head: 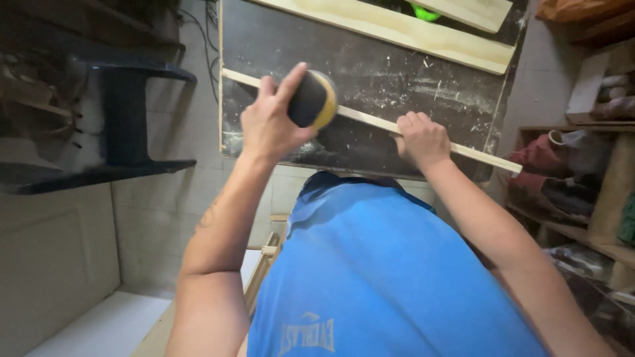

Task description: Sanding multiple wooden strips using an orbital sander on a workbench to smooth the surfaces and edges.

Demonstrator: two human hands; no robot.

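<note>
Blue shirt (pixel 390 271) fills the lower middle, with pale printed lettering low on its cloth, and both forearms reach away from it toward a dark worktop (pixel 397 86). Left hand (pixel 271 122) has its fingers curled fully round a black sanding block (pixel 312 100) with a yellow pad, index finger lying over the top; the block's pad sits against a thin pale strip (pixel 476 152). Right hand (pixel 422 139) is closed over the same strip further along, knuckles up, pressing it to the worktop. The strip runs slantwise past both sets of fingers, from the worktop's left edge out beyond its right corner, where its end overhangs. Beyond the fingers lie two wide pale boards (pixel 397 30), with bare dusty worktop between them and the strip. Left of the left fingers stands a dark blue stool (pixel 126 119) on tiled floor; right of the right fingers, cluttered wooden shelves (pixel 582 198).
</note>
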